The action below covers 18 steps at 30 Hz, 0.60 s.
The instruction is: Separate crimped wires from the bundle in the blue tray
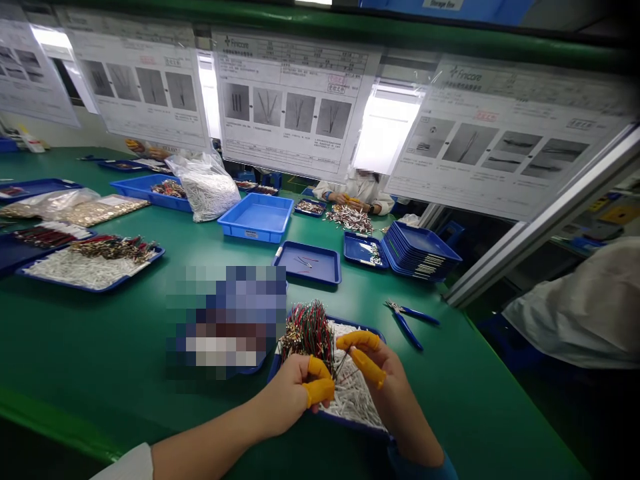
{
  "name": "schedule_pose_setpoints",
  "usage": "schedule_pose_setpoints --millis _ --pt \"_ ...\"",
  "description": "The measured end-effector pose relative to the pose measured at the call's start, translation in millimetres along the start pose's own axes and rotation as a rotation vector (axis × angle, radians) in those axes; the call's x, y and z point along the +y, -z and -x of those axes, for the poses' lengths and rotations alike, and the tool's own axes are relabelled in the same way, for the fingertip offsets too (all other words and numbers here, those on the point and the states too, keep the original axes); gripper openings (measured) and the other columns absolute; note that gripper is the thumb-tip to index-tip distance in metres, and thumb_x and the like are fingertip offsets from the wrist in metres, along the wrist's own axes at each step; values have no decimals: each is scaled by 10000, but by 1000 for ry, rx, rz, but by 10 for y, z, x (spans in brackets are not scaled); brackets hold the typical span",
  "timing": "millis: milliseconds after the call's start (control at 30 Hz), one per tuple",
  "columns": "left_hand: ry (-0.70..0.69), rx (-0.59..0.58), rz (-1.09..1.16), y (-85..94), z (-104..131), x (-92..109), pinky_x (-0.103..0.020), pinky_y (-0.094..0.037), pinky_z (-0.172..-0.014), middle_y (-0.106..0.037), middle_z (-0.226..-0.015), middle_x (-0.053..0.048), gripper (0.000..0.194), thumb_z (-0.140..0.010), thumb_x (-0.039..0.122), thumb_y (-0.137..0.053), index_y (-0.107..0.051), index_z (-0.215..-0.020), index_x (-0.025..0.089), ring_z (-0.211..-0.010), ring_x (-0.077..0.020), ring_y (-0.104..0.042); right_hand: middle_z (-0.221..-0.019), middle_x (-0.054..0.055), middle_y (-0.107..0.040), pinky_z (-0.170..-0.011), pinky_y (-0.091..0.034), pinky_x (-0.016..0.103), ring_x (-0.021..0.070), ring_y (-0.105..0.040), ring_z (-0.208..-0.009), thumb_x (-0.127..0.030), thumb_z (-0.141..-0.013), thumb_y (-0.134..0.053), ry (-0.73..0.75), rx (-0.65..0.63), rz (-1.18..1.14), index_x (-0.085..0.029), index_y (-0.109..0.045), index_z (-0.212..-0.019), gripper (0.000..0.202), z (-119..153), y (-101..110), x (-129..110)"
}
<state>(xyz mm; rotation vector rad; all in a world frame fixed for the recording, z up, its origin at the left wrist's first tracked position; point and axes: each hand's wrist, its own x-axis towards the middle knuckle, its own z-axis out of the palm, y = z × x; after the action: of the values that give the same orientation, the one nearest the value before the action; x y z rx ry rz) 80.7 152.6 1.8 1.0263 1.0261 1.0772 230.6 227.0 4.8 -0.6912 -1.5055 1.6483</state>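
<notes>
Both hands are over a blue tray [350,421] that holds a bundle of red, green and black wires [310,330] and many short white sleeves [357,393]. My left hand [297,390], with yellow finger cots, is pinched closed at the lower end of a thin dark wire [342,363]. The fingers of my right hand [377,367], also in yellow cots, pinch the wire's upper end. Whether it is one wire or several twisted together is too small to tell. The wire bundle lies just behind my left hand.
Blue-handled cutters [407,320] lie to the right. Ahead is a shallow blue tray [325,270] with a few wires, beside stacked blue trays [420,250]. A bag of white sleeves [203,187] stands at the back left. Across the table, a co-worker's hands [350,200] are over a pile.
</notes>
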Motion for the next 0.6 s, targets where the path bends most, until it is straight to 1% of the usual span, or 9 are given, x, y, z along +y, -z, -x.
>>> schedule_pose_setpoints --millis 67,167,333,500,533,600 --pt "12 -6 -9 -16 4 -1 -205 -338 -494 -503 -573 -22 148 -664 216 -558 -516 -601 89 -519 -85 -432 -888 54 -640 -783 -476 271 164 -588 -844 -282 -736 -662 32 -2 1 -198 -664 -858 148 7 -18 0" --pt "8 7 -8 -10 -4 -3 -205 -342 -498 -506 -576 -19 142 -666 215 -557 -511 -611 93 -521 -85 -431 -846 44 -653 -752 -485 250 151 -597 -799 -270 -707 -689 58 36 9 -205 -685 -804 116 -4 -21 1" --pt "-18 31 -29 27 -35 -21 -211 -341 -506 -517 -593 -23 161 -690 231 -563 -506 -631 93 -511 -79 -421 -828 55 -645 -770 -472 271 167 -580 -814 -315 -703 -687 63 162 91 -185 -693 -789 156 -17 9 30" --pt "-70 34 -33 12 -13 3 -205 -314 -523 -488 -597 -11 177 -700 250 -567 -507 -643 93 -540 -73 -403 -823 19 -615 -752 -457 251 141 -540 -793 -314 -716 -674 104 262 86 -220 -672 -815 136 1 33 116" --pt "-80 38 -39 7 -6 10 -206 -311 -525 -481 -599 -9 172 -699 244 -563 -506 -641 93 -543 -73 -397 -820 18 -612 -755 -455 251 140 -538 -795 -312 -718 -673 98 263 85 -221 -670 -814 132 1 40 121" --pt "-71 43 -54 2 4 15 -212 -310 -526 -481 -608 -12 160 -695 238 -553 -501 -644 95 -545 -76 -396 -818 24 -614 -769 -451 254 143 -540 -805 -310 -722 -670 87 220 90 -212 -670 -805 129 -4 57 107"
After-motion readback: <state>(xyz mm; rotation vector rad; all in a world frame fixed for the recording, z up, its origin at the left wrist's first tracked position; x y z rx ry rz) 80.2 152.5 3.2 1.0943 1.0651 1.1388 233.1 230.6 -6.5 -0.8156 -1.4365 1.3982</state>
